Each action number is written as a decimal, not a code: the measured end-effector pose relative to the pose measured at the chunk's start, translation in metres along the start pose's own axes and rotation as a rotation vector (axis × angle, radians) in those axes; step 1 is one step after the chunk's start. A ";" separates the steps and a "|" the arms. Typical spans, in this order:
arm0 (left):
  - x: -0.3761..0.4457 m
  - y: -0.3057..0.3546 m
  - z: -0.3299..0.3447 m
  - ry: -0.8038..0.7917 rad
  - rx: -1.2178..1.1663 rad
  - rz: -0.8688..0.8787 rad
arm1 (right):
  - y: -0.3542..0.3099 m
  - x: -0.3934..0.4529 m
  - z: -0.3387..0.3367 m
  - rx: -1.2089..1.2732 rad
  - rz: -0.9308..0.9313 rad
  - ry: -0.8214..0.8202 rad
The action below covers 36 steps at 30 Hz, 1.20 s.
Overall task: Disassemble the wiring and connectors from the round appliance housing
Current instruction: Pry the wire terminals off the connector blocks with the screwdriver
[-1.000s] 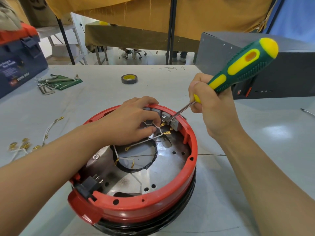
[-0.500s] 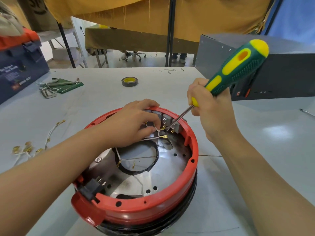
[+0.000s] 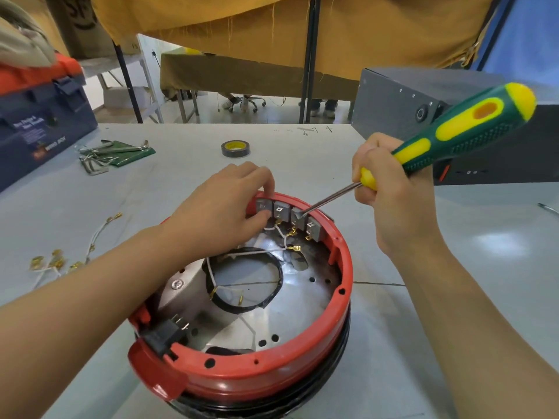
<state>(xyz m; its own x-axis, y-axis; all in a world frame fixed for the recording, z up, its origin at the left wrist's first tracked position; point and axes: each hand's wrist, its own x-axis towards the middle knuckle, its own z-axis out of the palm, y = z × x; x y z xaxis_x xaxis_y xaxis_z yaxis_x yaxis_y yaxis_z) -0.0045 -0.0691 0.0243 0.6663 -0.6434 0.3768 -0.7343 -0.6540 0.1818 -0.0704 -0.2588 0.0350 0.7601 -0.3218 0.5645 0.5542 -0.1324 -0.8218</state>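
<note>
Since 0.5 s ago, left hand (image 3: 223, 213) shifts to pinch the leftmost grey switch (image 3: 263, 206); right hand (image 3: 390, 195) grips screwdriver (image 3: 453, 137), tip on third switch. Red housing (image 3: 272, 370) sits near on table (image 3: 453, 297), white wires (image 3: 272, 249) loose inside.

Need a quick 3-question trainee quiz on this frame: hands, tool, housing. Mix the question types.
1. True or false: the right hand grips the screwdriver with its tip at the grey switch blocks on the far rim of the red housing.
2. What does the left hand do? A) lies flat on the table B) pinches the leftmost switch block C) lifts the tape roll
3. Fill in: loose white wires with brass terminals lie on the table to the ____ of the housing.

Key: 1 true; 2 B; 3 left
</note>
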 end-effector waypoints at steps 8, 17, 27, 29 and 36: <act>-0.006 -0.001 -0.001 -0.263 0.175 -0.036 | -0.001 -0.002 0.002 -0.006 -0.006 -0.037; -0.006 0.003 -0.005 -0.320 0.010 0.099 | -0.001 -0.001 0.002 -0.106 -0.041 -0.092; -0.002 0.004 0.005 -0.333 -0.067 0.091 | -0.002 0.001 -0.003 -0.208 -0.056 -0.133; -0.004 0.006 0.009 -0.290 -0.077 0.092 | -0.003 -0.001 -0.003 -0.247 -0.100 -0.159; -0.008 0.001 0.012 -0.197 -0.095 0.098 | -0.007 -0.007 -0.001 -0.355 -0.209 -0.238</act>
<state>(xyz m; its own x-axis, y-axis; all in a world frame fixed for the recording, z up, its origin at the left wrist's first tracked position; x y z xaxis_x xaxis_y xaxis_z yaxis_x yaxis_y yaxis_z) -0.0094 -0.0691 0.0105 0.5968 -0.7734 0.2136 -0.7994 -0.5503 0.2411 -0.0795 -0.2569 0.0367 0.7244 -0.0355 0.6885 0.5850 -0.4968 -0.6411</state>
